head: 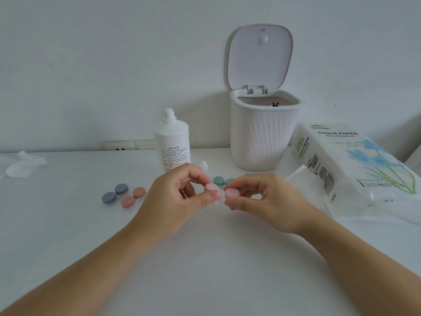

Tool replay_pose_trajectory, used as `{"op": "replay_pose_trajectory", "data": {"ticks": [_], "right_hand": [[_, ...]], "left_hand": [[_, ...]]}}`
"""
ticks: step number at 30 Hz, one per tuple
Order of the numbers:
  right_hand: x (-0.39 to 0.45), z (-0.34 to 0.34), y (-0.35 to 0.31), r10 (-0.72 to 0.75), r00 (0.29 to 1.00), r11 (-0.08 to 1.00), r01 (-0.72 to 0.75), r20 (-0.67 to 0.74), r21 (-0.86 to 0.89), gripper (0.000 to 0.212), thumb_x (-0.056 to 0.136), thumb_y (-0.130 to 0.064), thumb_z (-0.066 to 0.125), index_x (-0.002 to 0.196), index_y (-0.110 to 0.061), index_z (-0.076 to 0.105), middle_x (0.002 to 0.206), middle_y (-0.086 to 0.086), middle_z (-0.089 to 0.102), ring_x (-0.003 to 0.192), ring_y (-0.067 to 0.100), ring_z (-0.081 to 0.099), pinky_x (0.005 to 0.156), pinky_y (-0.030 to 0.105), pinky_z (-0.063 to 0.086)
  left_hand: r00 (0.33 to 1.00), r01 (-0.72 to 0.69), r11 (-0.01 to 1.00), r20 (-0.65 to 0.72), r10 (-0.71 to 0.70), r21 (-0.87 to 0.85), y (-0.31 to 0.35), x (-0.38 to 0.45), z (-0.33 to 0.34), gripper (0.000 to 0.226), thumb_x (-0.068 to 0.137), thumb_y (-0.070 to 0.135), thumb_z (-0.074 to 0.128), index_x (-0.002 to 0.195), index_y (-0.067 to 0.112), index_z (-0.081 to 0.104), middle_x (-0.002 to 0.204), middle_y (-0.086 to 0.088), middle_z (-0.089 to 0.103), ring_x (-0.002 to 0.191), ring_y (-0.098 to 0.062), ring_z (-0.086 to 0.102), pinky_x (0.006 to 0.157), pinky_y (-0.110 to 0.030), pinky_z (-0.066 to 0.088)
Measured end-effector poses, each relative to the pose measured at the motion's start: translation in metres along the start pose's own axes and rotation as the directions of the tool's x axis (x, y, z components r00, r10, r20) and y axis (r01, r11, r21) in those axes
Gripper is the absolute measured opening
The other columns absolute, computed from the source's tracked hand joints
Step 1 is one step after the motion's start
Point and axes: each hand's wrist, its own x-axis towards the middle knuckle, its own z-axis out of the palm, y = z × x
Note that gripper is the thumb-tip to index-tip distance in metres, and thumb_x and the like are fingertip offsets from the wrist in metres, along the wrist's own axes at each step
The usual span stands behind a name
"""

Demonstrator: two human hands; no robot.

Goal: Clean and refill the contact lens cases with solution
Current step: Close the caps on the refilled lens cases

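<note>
Item: pink lens case, lifted above the table; I am pinching one cap in my left hand, the other in my right hand, likely bracing to twist lids; solution bottle waiting uncapped behind.

table: bears everything, a wall behind its far edge
held lens case: centre, above the table, between left hand and right hand
two lens cases: on the table, left of the hands, side by side
third lens case: just beyond the hands, partly hidden
solution bottle: upright, far centre
bottle cap: right of the bottle's base
bin: right of the bottle, lid up
tissue pack: far right, beside the bin
crumpled tissue: far left
</note>
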Motion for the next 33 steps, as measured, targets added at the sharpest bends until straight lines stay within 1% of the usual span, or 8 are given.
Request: {"op": "replay_pose_trajectory", "data": {"ticks": [6, 9, 13, 17, 19, 25, 28, 33], "right_hand": [[-0.0002, 0.0002, -0.0027, -0.020, 1.000, 1.000, 0.020, 0.005, 0.022, 0.006, 0.090, -0.026, 0.077, 0.095, -0.023, 0.077, 0.084, -0.002, 0.076, 0.084, 0.023, 0.070, 0.082, 0.032, 0.056], [-0.0002, 0.0002, -0.0033, -0.026, 1.000, 0.999, 0.026, 0.008, 0.035, 0.007, 0.090, -0.025, 0.076, 0.096, -0.022, 0.077, 0.085, 0.000, 0.076, 0.085, 0.025, 0.070, 0.084, 0.038, 0.057], [-0.0008, 0.0008, -0.0029, -0.023, 1.000, 0.999, 0.023, 0.005, 0.031, 0.008, 0.089, -0.023, 0.076, 0.097, -0.021, 0.077, 0.085, 0.000, 0.076, 0.085, 0.024, 0.070, 0.084, 0.037, 0.056], [-0.0007, 0.0006, -0.0021, -0.033, 0.999, 0.999, 0.033, 0.005, 0.016, 0.009, 0.089, -0.024, 0.076, 0.097, -0.021, 0.077, 0.085, 0.000, 0.076, 0.083, 0.023, 0.069, 0.082, 0.035, 0.056], [-0.0006, 0.0006, -0.0016, -0.033, 0.999, 0.999, 0.033, 0.002, 0.018, 0.009, 0.089, -0.024, 0.077, 0.098, -0.021, 0.077, 0.085, 0.000, 0.076, 0.083, 0.024, 0.069, 0.082, 0.035, 0.055], [-0.0014, -0.0004, -0.0009, -0.041, 0.999, 0.999, 0.041, -0.005, 0.014, 0.008, 0.089, -0.023, 0.077, 0.097, -0.023, 0.078, 0.085, -0.001, 0.076, 0.083, 0.024, 0.070, 0.082, 0.037, 0.056], [-0.0013, 0.0001, -0.0020, -0.039, 0.999, 0.999, 0.039, 0.000, 0.015, 0.009, 0.089, -0.022, 0.076, 0.098, -0.024, 0.077, 0.084, -0.002, 0.076, 0.083, 0.024, 0.070, 0.082, 0.035, 0.056], [-0.0011, 0.0000, -0.0031, -0.034, 0.999, 0.999, 0.034, 0.000, 0.020, 0.009, 0.089, -0.022, 0.077, 0.098, -0.020, 0.077, 0.085, 0.000, 0.076, 0.083, 0.024, 0.069, 0.082, 0.036, 0.056]], "left_hand": [[0.998, 0.008, 1.000, 0.070, -0.009, 0.011, 0.0041, -0.0014, 0.0012, 0.014, 0.082, 0.036, 0.084, 0.087, 0.031, 0.071, 0.073, 0.021, 0.068, 0.050, -0.002, 0.046, 0.047, -0.016, 0.039], [0.995, -0.035, 0.997, 0.093, 0.028, 0.075, 0.0048, -0.0024, 0.0008, 0.011, 0.084, 0.033, 0.082, 0.087, 0.034, 0.072, 0.067, 0.025, 0.064, 0.049, -0.002, 0.047, 0.048, -0.012, 0.037], [0.997, -0.035, 0.989, 0.076, 0.024, 0.144, 0.0041, -0.0030, -0.0013, 0.012, 0.081, 0.042, 0.081, 0.090, 0.038, 0.075, 0.062, 0.015, 0.061, 0.048, -0.003, 0.047, 0.048, -0.012, 0.037], [0.987, -0.115, 0.985, 0.124, 0.099, 0.130, 0.0060, -0.0003, -0.0032, 0.008, 0.082, 0.037, 0.080, 0.089, 0.037, 0.077, 0.093, 0.012, 0.074, 0.059, -0.012, 0.055, 0.054, -0.017, 0.043], [0.982, -0.139, 0.979, 0.145, 0.118, 0.146, 0.0062, 0.0006, -0.0050, 0.009, 0.083, 0.038, 0.079, 0.091, 0.039, 0.077, 0.095, 0.009, 0.071, 0.061, -0.017, 0.053, 0.055, -0.016, 0.042], [0.975, -0.055, 0.996, 0.220, 0.037, 0.074, 0.0038, 0.0005, -0.0059, 0.016, 0.085, 0.040, 0.070, 0.100, 0.039, 0.077, 0.105, 0.010, 0.071, 0.071, -0.015, 0.057, 0.060, -0.020, 0.045], [0.970, 0.016, 1.000, 0.243, -0.022, 0.026, 0.0051, -0.0012, -0.0033, 0.022, 0.083, 0.044, 0.073, 0.104, 0.043, 0.074, 0.090, 0.022, 0.071, 0.065, -0.002, 0.057, 0.057, -0.013, 0.045], [0.989, 0.049, 0.993, 0.133, -0.063, 0.111, 0.0041, -0.0005, -0.0016, 0.028, 0.076, 0.045, 0.084, 0.099, 0.044, 0.068, 0.089, 0.027, 0.069, 0.059, 0.001, 0.054, 0.053, -0.016, 0.046]]}}
